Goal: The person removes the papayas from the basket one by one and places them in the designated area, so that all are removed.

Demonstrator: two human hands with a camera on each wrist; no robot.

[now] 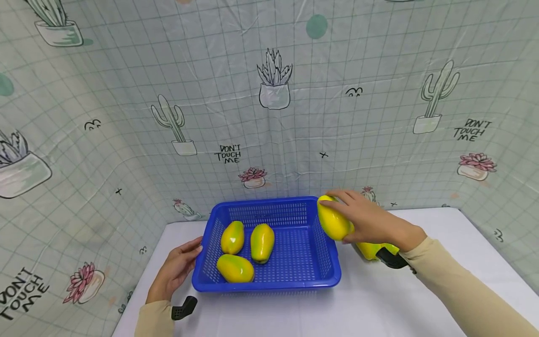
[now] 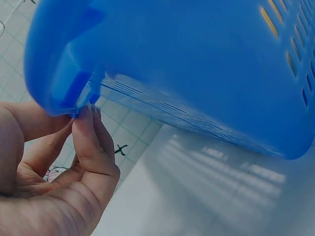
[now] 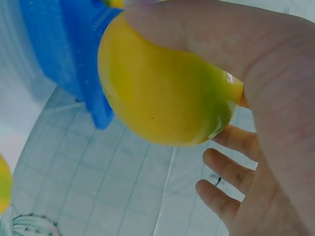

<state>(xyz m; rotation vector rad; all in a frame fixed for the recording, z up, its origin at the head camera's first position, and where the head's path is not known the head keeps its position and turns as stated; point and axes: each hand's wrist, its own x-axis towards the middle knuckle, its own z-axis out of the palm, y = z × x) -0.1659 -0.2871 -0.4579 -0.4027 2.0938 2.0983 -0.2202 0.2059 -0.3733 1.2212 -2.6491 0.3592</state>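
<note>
My right hand [image 1: 364, 215] holds a yellow-green papaya [image 1: 334, 222] over the right rim of a blue plastic basket [image 1: 290, 284]. The right wrist view shows the thumb [image 3: 197, 34] across that fruit, with some fingers spread behind it. On the basket's other side, my left hand [image 1: 178, 264] pinches the rim between thumb and fingertips, close up in the left wrist view. Inside the basket lie three papayas: one at the back left [image 1: 232, 238], one toward the middle [image 1: 262, 243] and one at the front left [image 1: 236, 269].
More yellow-green fruit [image 1: 368, 250] lies on the white table [image 1: 366, 299] right of the basket, partly hidden under my right wrist. A patterned cloth [image 1: 294, 135] rises right behind the basket and along both sides.
</note>
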